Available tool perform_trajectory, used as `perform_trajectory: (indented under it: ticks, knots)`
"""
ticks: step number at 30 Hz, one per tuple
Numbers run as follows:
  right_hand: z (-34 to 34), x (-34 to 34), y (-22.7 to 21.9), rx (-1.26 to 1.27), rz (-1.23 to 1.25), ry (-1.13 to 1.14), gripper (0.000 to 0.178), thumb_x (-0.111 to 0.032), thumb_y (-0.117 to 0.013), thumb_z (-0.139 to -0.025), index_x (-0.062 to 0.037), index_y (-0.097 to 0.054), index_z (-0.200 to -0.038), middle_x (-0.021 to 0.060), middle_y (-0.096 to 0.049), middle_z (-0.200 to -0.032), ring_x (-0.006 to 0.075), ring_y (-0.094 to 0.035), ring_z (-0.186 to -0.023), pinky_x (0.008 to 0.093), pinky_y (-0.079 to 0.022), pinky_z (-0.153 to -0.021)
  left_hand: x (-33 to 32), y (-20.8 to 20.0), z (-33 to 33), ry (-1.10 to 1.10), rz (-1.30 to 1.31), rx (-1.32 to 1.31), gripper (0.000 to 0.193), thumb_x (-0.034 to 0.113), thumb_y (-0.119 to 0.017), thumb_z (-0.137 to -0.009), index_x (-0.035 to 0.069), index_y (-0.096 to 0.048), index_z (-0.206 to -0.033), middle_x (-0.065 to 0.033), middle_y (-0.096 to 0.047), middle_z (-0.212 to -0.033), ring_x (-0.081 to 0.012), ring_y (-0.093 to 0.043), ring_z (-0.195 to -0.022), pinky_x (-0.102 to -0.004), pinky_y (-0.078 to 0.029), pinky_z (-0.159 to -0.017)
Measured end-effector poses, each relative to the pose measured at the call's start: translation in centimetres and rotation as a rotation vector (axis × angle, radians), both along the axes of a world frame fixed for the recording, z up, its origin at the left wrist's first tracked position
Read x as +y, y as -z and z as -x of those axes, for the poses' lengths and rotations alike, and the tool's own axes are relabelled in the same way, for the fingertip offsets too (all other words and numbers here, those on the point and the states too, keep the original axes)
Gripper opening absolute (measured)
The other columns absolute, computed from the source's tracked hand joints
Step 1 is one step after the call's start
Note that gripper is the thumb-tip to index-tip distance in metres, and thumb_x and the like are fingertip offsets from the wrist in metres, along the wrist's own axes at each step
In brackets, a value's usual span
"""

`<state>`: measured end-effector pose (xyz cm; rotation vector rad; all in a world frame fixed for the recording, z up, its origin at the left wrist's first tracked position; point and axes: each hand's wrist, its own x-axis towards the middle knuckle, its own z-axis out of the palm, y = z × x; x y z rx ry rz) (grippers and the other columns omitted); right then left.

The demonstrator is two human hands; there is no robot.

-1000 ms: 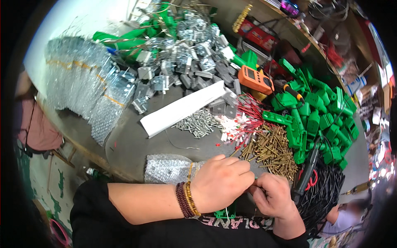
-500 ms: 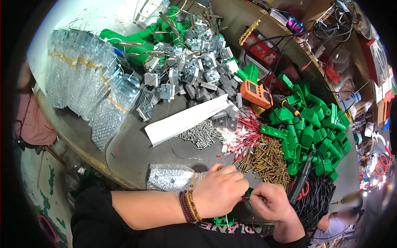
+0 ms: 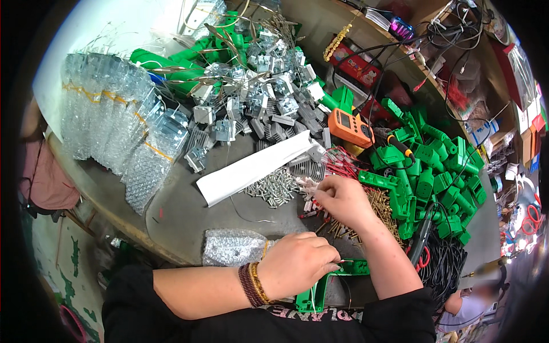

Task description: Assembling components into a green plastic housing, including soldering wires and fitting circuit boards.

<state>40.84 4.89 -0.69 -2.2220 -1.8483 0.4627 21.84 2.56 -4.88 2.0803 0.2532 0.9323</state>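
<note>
Near the front of the table, my left hand (image 3: 300, 260) has its fingers closed at a green plastic housing (image 3: 357, 267). Thin wires show by the fingertips and along the housing, which my hand partly covers. Farther forward, my right hand (image 3: 346, 201) reaches over a heap of red wires with white connectors (image 3: 338, 163). Its thumb and fingers are pinched together at the white connector ends; what lies between them is too small to make out. Beneath that hand and wrist spreads a pile of brass-coloured screws (image 3: 380, 206).
Left of my left hand lies a bubble-wrapped packet (image 3: 231, 247). A white folded sheet (image 3: 254, 167) lies beside silver screws (image 3: 270, 187). Green housings (image 3: 429, 160) are heaped right, near an orange meter (image 3: 350, 128) and a soldering iron (image 3: 422, 237). Metal parts (image 3: 269, 91) pile up behind.
My right hand has left the spot beside my left hand and moved forward to the connector heap. More of the green housing shows now. My left hand stays nearly in place.
</note>
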Motion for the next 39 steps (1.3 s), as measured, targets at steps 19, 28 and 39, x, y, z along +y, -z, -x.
perform_trajectory:
  ticks: [19, 28, 39]
  knots:
    - [-0.1, -15.5, -1.1, 0.797, -0.445, 0.0, 0.015, 0.007, -0.074, -0.081, 0.0034, -0.075, -0.095, 0.0148, -0.072, -0.093, 0.02, -0.07, -0.084, 0.0279, -0.055, -0.073, 0.0, -0.7, -0.1, -0.024, -0.037, 0.004, 0.01, 0.016, -0.077, -0.081, 0.009, -0.071, -0.085, -0.005, -0.067, -0.079, -0.0257, -0.064, -0.073, -0.0366, -0.052, -0.065]
    - [0.5, -15.1, -1.5, 0.688, -0.477, 0.047, 0.016, 0.009, -0.076, -0.074, 0.0033, -0.074, -0.088, 0.0148, -0.072, -0.088, 0.0196, -0.07, -0.079, 0.0284, -0.056, -0.07, 0.1, -0.5, 0.0, -0.024, -0.047, -0.004, 0.011, 0.014, -0.078, -0.08, 0.008, -0.071, -0.086, -0.0052, -0.065, -0.078, -0.0255, -0.062, -0.07, -0.0366, -0.051, -0.064]
    - [1.1, -13.0, -2.2, 0.426, -0.215, -0.158, 0.017, 0.002, -0.076, -0.075, -0.0029, -0.075, -0.092, 0.0103, -0.071, -0.09, 0.0218, -0.07, -0.081, 0.0286, -0.055, -0.07, 0.1, -0.7, 0.2, -0.019, 0.013, 0.004, 0.026, 0.013, -0.082, -0.075, 0.006, -0.067, -0.095, -0.0062, -0.066, -0.079, -0.0271, -0.065, -0.075, -0.0378, -0.052, -0.068]
